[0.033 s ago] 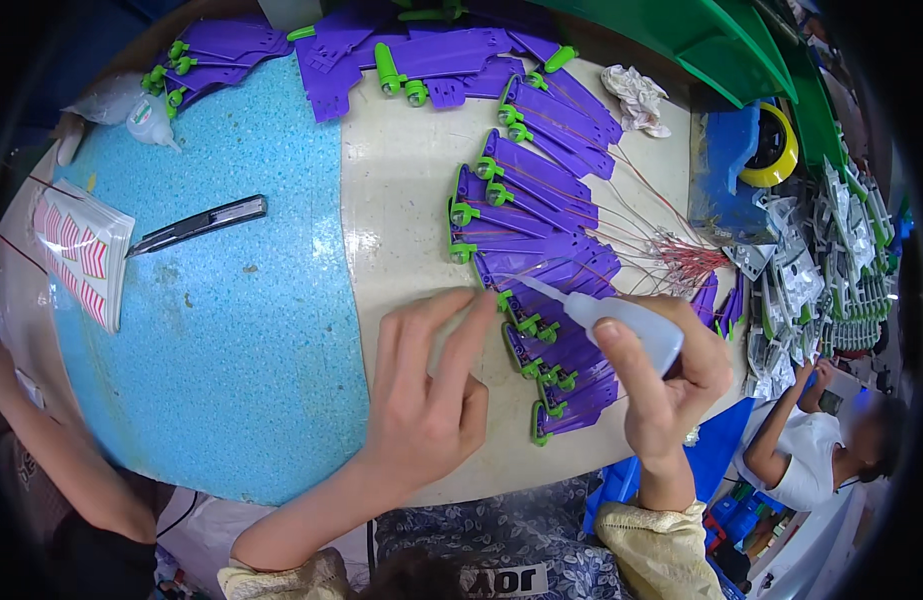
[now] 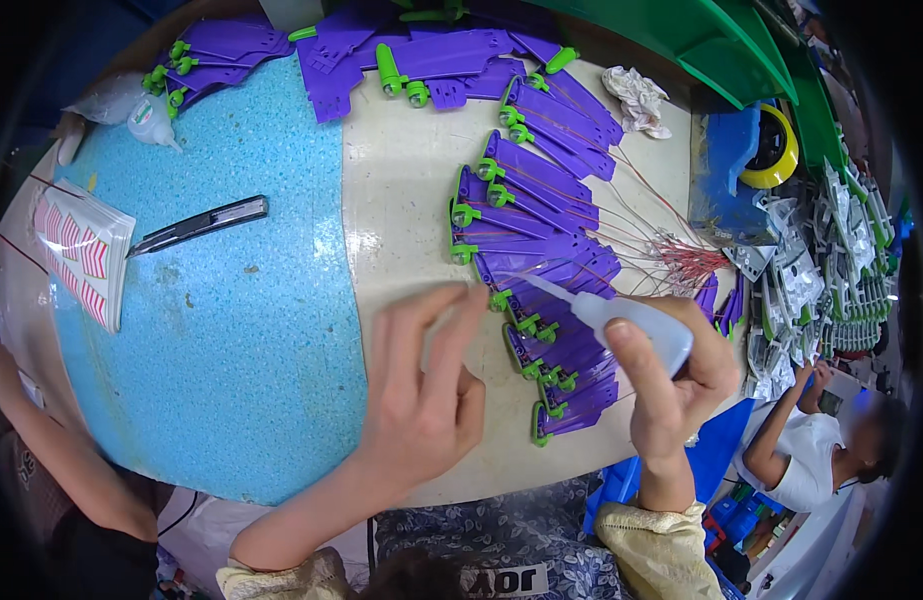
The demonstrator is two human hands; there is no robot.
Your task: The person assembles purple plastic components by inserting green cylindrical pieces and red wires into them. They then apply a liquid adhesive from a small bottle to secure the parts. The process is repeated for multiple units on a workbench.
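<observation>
Right hand (image 2: pixel 668 415) and white squeeze bottle (image 2: pixel 653 332) shifted slightly rightward; left hand (image 2: pixel 413 405) more blurred.

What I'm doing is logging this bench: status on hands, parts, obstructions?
Right hand gripping bottle, nozzle toward purple parts. Left hand beside them, contact unclear. Parts fanned, overlapping. Red wires across some.

2 sqz btls (image 2: pixel 653 332), 1 knife (image 2: pixel 203 223), 1 tape roll (image 2: pixel 787 162)

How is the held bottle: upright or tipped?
Tipped: the bottle lies slanted in the right hand, its thin nozzle pointing out over the purple parts.
</observation>
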